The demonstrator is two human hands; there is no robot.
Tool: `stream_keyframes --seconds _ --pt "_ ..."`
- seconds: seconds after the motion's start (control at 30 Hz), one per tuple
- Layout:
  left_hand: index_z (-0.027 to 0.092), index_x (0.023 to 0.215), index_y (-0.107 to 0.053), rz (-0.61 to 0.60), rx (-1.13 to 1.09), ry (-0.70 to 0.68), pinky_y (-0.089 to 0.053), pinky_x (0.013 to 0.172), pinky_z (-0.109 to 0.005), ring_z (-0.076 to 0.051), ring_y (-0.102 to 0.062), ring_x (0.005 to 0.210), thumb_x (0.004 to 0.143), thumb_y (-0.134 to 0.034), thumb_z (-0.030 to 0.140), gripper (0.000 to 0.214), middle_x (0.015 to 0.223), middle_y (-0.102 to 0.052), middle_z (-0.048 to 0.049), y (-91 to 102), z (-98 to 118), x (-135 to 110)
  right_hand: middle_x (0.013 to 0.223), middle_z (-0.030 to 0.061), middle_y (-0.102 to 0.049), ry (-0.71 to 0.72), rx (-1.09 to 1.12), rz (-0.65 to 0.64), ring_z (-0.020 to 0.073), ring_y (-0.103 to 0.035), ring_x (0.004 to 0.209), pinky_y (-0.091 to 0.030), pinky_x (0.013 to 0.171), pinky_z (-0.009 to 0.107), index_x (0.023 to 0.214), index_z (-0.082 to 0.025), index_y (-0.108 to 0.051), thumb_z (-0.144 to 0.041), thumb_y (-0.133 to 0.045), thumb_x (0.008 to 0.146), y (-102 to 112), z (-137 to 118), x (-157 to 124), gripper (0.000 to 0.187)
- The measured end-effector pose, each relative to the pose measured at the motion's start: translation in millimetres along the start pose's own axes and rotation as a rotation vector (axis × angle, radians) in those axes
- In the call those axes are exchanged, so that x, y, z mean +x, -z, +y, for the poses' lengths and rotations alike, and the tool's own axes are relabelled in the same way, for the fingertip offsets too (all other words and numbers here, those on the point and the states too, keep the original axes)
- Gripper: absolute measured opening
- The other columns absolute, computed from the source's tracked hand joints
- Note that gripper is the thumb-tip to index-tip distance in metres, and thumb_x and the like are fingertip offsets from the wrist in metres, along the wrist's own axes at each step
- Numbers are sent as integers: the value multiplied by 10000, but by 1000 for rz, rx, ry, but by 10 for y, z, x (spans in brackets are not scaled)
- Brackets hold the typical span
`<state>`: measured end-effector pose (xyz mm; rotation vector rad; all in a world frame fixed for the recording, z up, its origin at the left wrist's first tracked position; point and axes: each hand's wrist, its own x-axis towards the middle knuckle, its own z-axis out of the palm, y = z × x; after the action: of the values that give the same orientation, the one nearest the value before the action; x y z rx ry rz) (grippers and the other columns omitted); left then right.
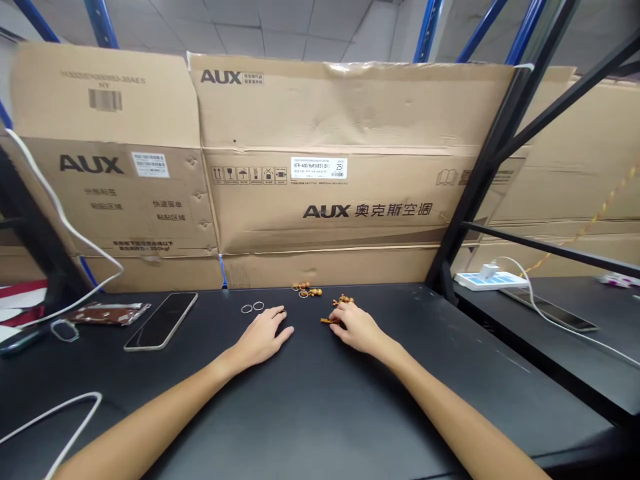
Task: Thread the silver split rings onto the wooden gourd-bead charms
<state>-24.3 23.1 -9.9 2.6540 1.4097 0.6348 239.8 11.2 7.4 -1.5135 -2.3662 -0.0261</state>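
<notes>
My left hand (263, 337) lies flat on the black tabletop (320, 407), fingers spread, just below a pair of thin metal rings (253, 307). My right hand (355, 328) curls over a brown bead charm (331, 321), and a further cluster of brown beads (343, 301) sits at its fingertips. Between the hands and farther away lies a small heap of brass-coloured rings and brown beads (307, 291). Part of the charm is hidden under my right fingers.
A smartphone (161, 321) and a brown foil packet (110, 313) lie to the left. Flattened AUX cardboard cartons (320, 200) stand along the table's far edge. A black rack post (480, 180) rises at right, beside a lower table with a power strip (487, 281) and a second phone (550, 310).
</notes>
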Motion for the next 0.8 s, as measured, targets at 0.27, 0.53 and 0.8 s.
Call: stream_keyframes --seconds 0.27,0.53,0.8 --pt "219 1296 -522 -68 -49 -110 -331 1048 -471 -281 -379 1289 923 -406 472 467 1392 -454 -109 64 120 -21 976 69 -617 196 143 89 202 -526 881 -439 811 326 1001 -193 -645 -216 -506 871 -129 -340 -6 191" --pt "217 1166 -603 15 -163 -174 -402 1007 -389 -216 -530 1134 918 -448 297 303 1207 -610 -71 30 129 -27 962 60 -613 216 229 146 200 -507 907 -421 825 335 887 -190 -630 -170 -509 862 -210 -348 2 125" --pt "203 992 -667 19 -181 -184 -448 878 -340 -196 -577 932 919 -436 199 243 985 -664 -54 34 98 13 1017 65 -620 222 364 213 208 -505 968 -424 880 362 850 -194 -643 -178 -507 884 -259 -346 15 141"
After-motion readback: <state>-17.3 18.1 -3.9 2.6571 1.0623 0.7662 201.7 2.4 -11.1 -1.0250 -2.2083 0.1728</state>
